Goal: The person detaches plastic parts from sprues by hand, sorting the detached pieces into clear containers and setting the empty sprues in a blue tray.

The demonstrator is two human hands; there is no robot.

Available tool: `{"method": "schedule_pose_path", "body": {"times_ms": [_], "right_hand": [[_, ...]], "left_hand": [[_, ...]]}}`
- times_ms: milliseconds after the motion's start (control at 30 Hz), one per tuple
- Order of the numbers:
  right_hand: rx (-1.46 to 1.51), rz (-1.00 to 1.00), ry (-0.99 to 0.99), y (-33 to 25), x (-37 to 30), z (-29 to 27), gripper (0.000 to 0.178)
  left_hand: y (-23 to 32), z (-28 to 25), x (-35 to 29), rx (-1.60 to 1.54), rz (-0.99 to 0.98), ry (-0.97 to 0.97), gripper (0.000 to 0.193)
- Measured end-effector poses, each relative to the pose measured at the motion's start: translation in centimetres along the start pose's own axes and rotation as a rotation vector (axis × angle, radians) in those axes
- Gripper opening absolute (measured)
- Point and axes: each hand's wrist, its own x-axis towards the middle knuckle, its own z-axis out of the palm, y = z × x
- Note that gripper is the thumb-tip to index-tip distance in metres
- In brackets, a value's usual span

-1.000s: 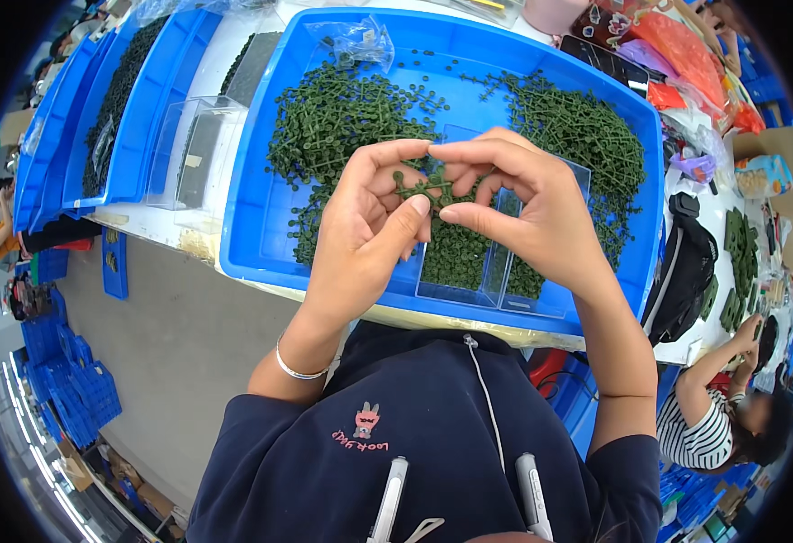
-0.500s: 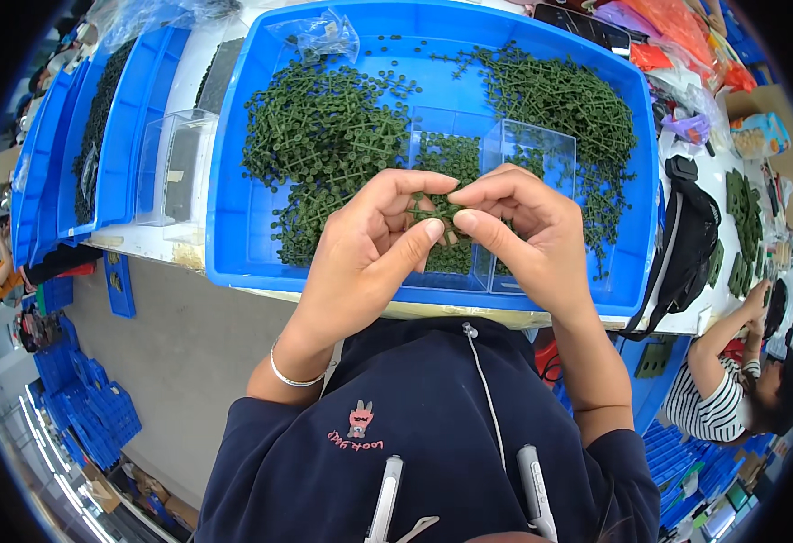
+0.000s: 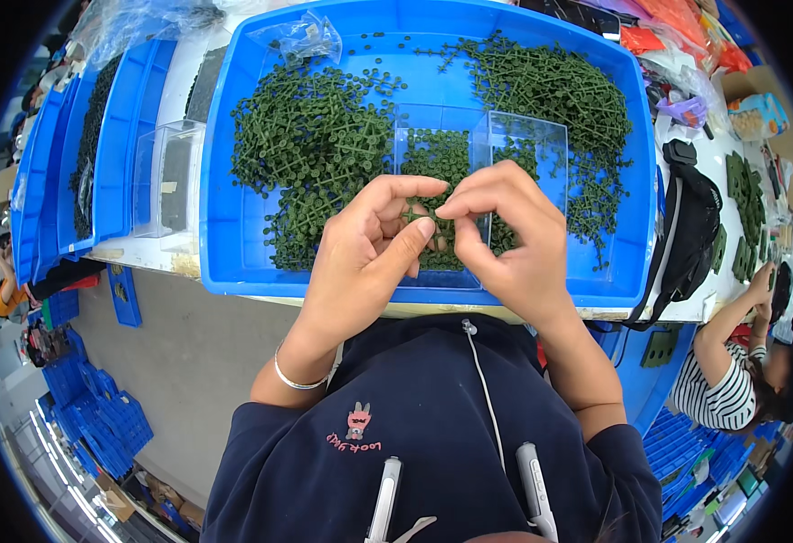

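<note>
The fingers of the left hand [image 3: 360,249] curl round a small green plastic piece [image 3: 414,215], which is partly hidden behind the thumb; the tips of thumb and forefinger stand apart. The right hand [image 3: 514,231] meets it from the other side, its fingertips drawn together just beside the piece; whether they pinch part of it, I cannot tell. A silvery bracelet [image 3: 297,380] circles the left wrist.

Both hands are above the near part of a large blue tray [image 3: 455,77]. Behind and below the fingers, two clear boxes sit side by side in the tray: the left clear box [image 3: 432,111] holds small green discs, the right clear box [image 3: 550,149] some more green parts. A dense left heap [image 3: 301,136] of green stems and discs spreads beside them, and a right heap [image 3: 555,90] lies toward the opposite side. A crumpled clear bag [image 3: 306,38] rests in the far left corner.

The tray lies on a white tabletop [image 3: 143,251]. To its left are another clear container [image 3: 146,185] and blue bins [image 3: 127,149]; to its right, a black bag [image 3: 690,217]. Beyond that, a co-worker in a striped top [image 3: 715,394] has both arms over the tabletop.
</note>
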Motion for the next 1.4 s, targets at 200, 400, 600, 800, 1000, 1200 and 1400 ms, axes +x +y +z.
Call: {"method": "schedule_pose_path", "body": {"times_ms": [200, 400, 600, 800, 1000, 1200, 1400], "right_hand": [[0.255, 0.268, -0.043, 0.8, 0.0, -0.4, 0.018], [0.374, 0.343, -0.056, -0.4, 0.1, -0.1, 0.028], [0.195, 0.172, -0.061, 0.0, 0.1, 0.0, 0.036], [0.132, 0.110, -0.060, -0.1, -0.3, -0.3, 0.043], [0.418, 0.312, 0.038, -0.2, -0.5, -0.9, 0.041], [0.952, 0.653, 0.048, 0.1, -1.0, -1.7, 0.040], [1.019, 0.566, 0.191, 0.2, -1.7, -1.2, 0.032]], "left_hand": [[-0.9, -0.4, 0.0, -0.027, 0.068, 0.088, 0.030], [-1.1, -0.5, 0.5, -0.150, 0.136, 0.171, 0.032], [-1.4, 0.2, 0.9, -0.269, 0.185, 0.217, 0.035], [-1.4, -0.4, 0.8, -0.232, 0.105, 0.104, 0.038], [-1.4, 0.0, 0.9, -0.319, 0.107, 0.046, 0.039], [-1.3, 0.9, 0.9, -0.302, 0.171, -0.007, 0.042], [-1.3, 0.7, 1.3, -0.343, 0.134, -0.048, 0.042]]}}
